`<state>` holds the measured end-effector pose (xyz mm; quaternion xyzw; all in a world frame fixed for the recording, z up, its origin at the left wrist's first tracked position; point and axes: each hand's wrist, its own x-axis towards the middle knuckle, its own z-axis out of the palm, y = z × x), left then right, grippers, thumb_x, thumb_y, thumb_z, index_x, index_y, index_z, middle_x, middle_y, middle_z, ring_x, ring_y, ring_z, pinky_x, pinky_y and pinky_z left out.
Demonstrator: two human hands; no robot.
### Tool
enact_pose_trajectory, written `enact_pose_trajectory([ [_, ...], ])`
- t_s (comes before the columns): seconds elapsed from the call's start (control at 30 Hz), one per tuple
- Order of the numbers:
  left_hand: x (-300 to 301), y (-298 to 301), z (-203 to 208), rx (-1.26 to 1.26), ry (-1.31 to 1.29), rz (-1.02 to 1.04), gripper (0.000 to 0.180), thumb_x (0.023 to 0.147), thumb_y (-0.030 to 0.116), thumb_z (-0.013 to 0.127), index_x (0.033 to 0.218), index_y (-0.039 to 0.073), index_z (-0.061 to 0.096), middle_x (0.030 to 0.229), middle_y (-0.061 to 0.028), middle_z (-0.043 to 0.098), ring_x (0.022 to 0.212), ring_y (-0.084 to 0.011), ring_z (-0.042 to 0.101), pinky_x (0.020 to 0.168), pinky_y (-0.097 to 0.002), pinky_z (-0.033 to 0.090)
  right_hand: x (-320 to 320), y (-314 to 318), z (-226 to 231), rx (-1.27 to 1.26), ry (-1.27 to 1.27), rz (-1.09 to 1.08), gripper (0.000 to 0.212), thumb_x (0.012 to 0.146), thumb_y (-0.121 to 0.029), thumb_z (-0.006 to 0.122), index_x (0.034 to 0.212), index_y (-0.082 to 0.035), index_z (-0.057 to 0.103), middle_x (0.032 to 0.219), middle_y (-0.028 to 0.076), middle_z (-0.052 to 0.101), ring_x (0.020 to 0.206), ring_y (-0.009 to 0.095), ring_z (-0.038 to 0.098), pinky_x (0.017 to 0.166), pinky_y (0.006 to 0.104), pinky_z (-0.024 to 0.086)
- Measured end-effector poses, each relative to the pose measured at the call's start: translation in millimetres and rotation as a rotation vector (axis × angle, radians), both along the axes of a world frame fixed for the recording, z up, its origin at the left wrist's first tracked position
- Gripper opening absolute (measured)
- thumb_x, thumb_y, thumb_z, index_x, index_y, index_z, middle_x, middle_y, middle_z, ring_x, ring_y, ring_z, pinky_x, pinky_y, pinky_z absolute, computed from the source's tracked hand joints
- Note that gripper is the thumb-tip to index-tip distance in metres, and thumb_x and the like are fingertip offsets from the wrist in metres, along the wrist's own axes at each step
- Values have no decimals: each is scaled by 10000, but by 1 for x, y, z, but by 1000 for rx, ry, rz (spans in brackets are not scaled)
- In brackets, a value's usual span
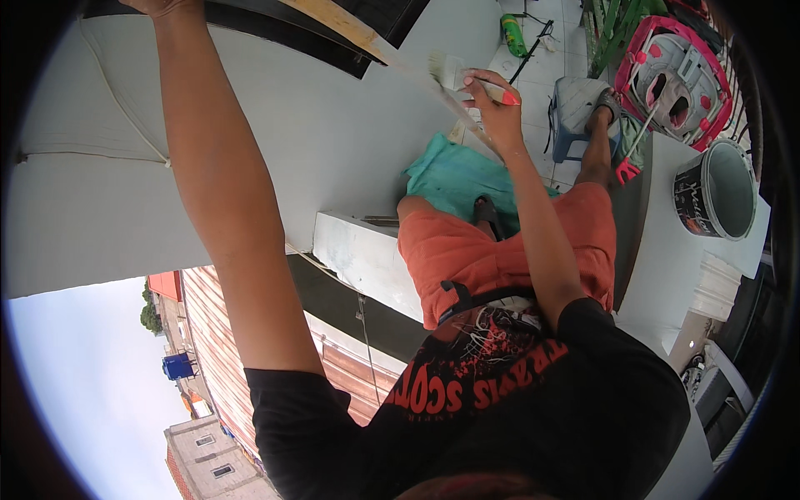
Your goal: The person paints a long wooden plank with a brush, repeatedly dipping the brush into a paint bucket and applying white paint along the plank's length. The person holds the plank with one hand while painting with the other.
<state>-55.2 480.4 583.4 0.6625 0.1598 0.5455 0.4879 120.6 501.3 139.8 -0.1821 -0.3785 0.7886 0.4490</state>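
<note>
A flat paintbrush (451, 73) with pale bristles and a red-tipped handle is in my right hand (498, 112), fingers closed round its handle. Its bristles point left, close beside a long wooden strip (367, 37) that slants down from the top edge; whether they touch I cannot tell. My left arm reaches far up along the grey-white wall (333, 125). Only part of my left hand (164, 7) shows at the upper edge, with its fingers out of sight.
My sandalled foot rests on a blue-legged stool (581, 96). Green cloth (457, 173) lies below my hand. A paint bucket (704, 196) stands on the right ledge, near a pink child's seat (637, 50). Behind lie a green bottle (512, 35), roofs (225, 333) and a drop at lower left.
</note>
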Motion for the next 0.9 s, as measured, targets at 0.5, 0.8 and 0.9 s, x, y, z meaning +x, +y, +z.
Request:
enact_pose_trajectory([
  [0.5, -83, -27, 26, -207, 28, 377, 272, 810, 277, 669, 586, 192, 539, 499, 120, 490, 434, -29, 438, 527, -192, 417, -12, -11, -61, 140, -293, 40, 250, 965, -114, 717, 1182, 1, 670, 1057, 134, 727, 834, 198, 729, 751, 338, 640],
  [0.8, -73, -24, 28, -203, 58, 407, 277, 828, 290, 660, 579, 204, 577, 491, 118, 472, 427, -31, 416, 542, -191, 411, -20, -14, -124, -567, 105, 149, 314, 960, -180, 756, 1206, -5, 669, 1071, 107, 716, 874, 211, 737, 786, 346, 642],
  [0.9, -82, -14, 30, -211, 80, 145, 258, 873, 378, 661, 722, 169, 656, 594, 75, 557, 522, -54, 510, 598, -225, 474, -15, -41, -197, -384, -254, -141, 235, 961, -135, 733, 1145, 10, 704, 1020, 113, 729, 838, 197, 741, 761, 335, 651],
])
